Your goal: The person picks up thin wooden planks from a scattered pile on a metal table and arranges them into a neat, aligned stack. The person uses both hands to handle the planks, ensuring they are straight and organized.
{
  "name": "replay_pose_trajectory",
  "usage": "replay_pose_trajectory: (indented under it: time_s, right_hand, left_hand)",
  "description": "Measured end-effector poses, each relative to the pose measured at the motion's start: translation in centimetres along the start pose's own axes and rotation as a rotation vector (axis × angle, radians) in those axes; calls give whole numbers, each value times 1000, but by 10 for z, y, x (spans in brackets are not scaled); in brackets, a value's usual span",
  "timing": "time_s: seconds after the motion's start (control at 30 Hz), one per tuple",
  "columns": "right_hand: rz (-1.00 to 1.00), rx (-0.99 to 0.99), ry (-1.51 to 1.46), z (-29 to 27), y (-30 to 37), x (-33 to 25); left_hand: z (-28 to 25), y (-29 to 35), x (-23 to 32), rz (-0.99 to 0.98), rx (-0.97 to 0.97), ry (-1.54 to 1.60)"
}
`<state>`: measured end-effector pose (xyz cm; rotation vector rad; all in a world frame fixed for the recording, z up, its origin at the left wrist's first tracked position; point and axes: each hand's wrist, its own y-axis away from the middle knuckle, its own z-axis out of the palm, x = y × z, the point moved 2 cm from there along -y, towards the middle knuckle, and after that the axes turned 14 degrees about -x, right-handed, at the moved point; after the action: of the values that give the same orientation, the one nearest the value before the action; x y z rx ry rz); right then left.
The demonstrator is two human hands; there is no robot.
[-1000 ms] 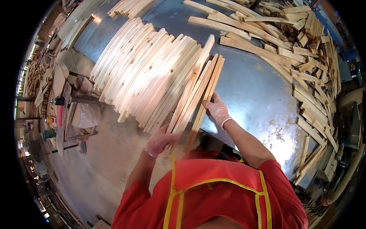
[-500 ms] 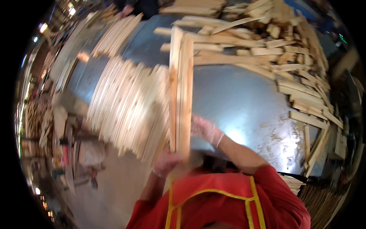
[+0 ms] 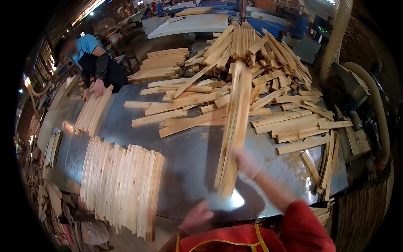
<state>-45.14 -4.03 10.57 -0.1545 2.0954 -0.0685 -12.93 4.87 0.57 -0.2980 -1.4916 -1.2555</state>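
My right hand grips a few long wooden planks by their right side near the lower end. They stand tilted over the metal table, their far end reaching toward the heap of boards. Below their near end, my left hand is apart from the planks with nothing in it; its fingers are loosely bent and somewhat blurred. To the left, a row of planks lies side by side along the table's near edge.
Loose boards spread over the far part of the metal table, rising to a heap. More boards lie at the right. A co-worker handles planks at the far left. A ribbed hose hangs at right.
The planks have gone from beside the left row to the right, over the table, in my right hand. My left hand has come off their near end. The view has swung up and right.
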Motion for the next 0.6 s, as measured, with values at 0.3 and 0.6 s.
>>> replay_pose_trajectory:
  time_s: [0.3, 0.6]
  right_hand:
    - [-38, 313, -243, -239, -128, 11]
    - [529, 71, -389, 33, 205, 175]
  left_hand:
    - [48, -17, -18, 69, 47, -218]
    - [18, 17, -29, -98, 186, -881]
